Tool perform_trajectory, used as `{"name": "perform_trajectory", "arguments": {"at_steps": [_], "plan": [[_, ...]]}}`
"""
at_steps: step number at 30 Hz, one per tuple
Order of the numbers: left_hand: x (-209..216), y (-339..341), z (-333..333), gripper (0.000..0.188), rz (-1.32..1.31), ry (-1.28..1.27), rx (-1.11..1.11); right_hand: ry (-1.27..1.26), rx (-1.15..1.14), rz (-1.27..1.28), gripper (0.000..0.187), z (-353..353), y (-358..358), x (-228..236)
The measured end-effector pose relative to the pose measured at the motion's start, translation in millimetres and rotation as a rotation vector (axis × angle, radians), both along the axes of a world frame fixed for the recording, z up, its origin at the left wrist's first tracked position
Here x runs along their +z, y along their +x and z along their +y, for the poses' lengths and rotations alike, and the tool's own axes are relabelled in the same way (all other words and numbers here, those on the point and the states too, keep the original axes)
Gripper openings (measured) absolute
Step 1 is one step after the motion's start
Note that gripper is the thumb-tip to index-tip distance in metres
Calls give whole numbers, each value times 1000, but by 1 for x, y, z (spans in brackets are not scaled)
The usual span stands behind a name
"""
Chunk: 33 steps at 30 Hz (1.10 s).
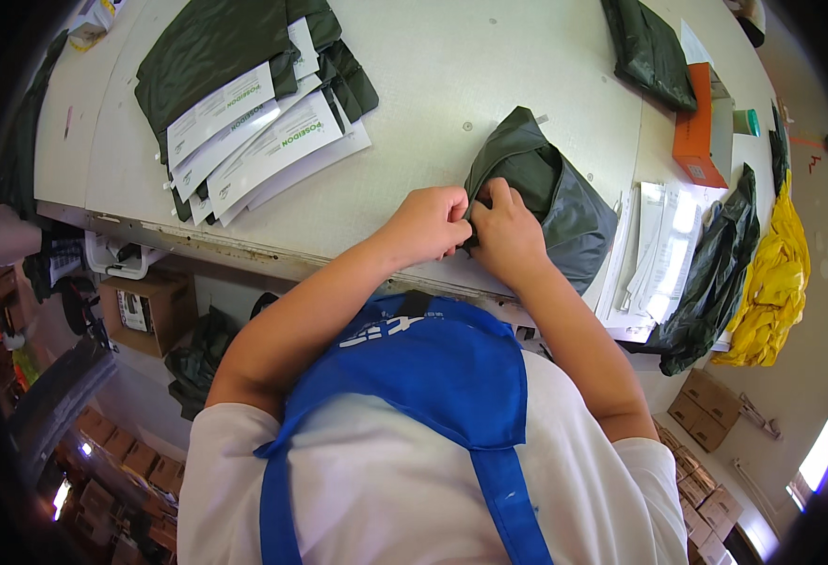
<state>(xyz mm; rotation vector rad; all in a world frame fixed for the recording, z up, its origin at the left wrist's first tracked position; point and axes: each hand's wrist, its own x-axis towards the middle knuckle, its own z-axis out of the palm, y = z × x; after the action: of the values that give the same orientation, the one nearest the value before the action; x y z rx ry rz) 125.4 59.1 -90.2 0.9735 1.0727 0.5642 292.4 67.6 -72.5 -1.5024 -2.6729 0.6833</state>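
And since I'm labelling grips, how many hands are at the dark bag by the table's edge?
2: the left hand at the left side of the dark bag, the right hand close beside the left.

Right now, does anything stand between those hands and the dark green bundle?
Nothing visible: the left hand and right hand both touch the bundle directly. White papers lie to its right, a dark-and-white pile to its left, neither in between.

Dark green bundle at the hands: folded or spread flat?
Folded: the dark green bundle shows overlapping layers, with left hand and right hand at its edge.
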Motion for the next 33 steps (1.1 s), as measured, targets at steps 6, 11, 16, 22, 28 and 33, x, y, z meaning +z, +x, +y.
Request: {"name": "perform_trajectory", "arguments": {"at_steps": [6,11,16,22,28,33], "plan": [[-2,-3,-4,20,-4,-89,102,-698,-213,550,53,29,32,7],[1,2,-6,21,-7,99,70,-67,-27,63,32,16,-3,3],[-18,-11,-15,21,191,195,-49,-64,31,-20,27,6,-24,-23],[-15,-5,-16,39,610,509,170,196,-80,120,67,17,-3,12],[-31,6,28,17,643,587,298,196,2,-112,94,19,-2,-6],[-7,29,27,12,586,684,64,180,47,-201,66,16,-5,-61]]}}
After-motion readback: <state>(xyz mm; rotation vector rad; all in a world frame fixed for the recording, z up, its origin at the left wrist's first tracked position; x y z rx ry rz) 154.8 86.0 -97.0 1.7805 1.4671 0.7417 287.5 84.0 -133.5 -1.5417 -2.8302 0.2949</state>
